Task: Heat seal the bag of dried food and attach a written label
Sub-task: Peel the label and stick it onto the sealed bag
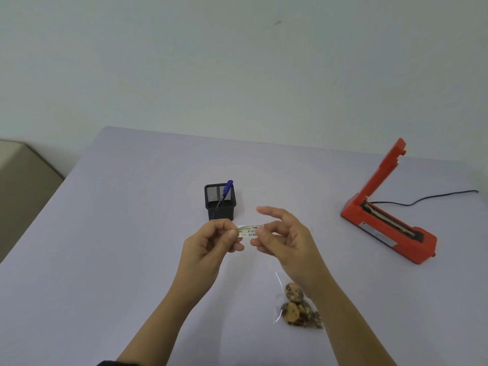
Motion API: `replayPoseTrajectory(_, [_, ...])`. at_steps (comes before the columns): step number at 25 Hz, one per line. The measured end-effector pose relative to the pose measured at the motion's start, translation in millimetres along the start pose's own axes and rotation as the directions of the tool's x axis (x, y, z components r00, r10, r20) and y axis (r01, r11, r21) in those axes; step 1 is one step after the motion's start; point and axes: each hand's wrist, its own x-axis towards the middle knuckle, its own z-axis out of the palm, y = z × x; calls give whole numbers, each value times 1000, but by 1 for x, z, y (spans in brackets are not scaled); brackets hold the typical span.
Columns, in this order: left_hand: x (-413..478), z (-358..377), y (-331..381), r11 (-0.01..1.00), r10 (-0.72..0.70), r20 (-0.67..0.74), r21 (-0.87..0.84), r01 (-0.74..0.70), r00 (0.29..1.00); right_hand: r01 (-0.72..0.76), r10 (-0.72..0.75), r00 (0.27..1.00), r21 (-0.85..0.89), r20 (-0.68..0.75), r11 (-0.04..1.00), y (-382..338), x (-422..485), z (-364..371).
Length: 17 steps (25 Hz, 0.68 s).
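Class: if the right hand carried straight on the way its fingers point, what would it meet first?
Probably the left hand, which pinches the other end of the small white written label that the right hand holds; depth is uncertain.

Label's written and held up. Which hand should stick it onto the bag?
Right, probably. The bag lies directly under the right hand, while the left hand pinches the label further off.

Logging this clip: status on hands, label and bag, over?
Left hand and right hand pinch the written label above the table. Bag lies below the right wrist, unlabelled. Sealer open, off right. Nothing in the way.
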Motion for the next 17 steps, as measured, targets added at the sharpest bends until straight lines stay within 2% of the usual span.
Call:
replayPoseTrajectory(4, [0, 1, 0, 999, 3, 7, 33, -3, 1000, 61, -64, 997, -67, -45, 996, 2, -1, 1])
replayPoseTrajectory(17, [1, -2, 0, 995, 27, 48, 93, -31, 998, -127, 125, 990, 22, 66, 992, -3, 1, -7])
